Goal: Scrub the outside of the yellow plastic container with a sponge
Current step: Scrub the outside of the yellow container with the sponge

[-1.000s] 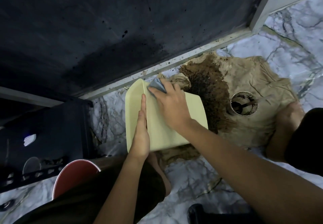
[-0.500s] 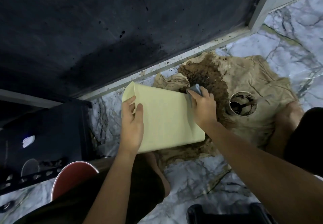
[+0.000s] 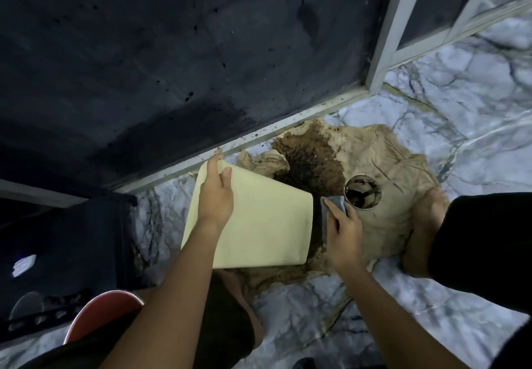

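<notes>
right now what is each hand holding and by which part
The left hand grips the yellow container at its far rim, fingers curled over the edge. The right hand holds a grey sponge under its fingertips, at the container's base end.

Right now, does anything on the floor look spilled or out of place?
Yes. The crumpled brown paper under the work carries a large dark wet stain near the door frame, and a small round cup of dark liquid stands open on it, just beyond the right hand holding the sponge.
</notes>
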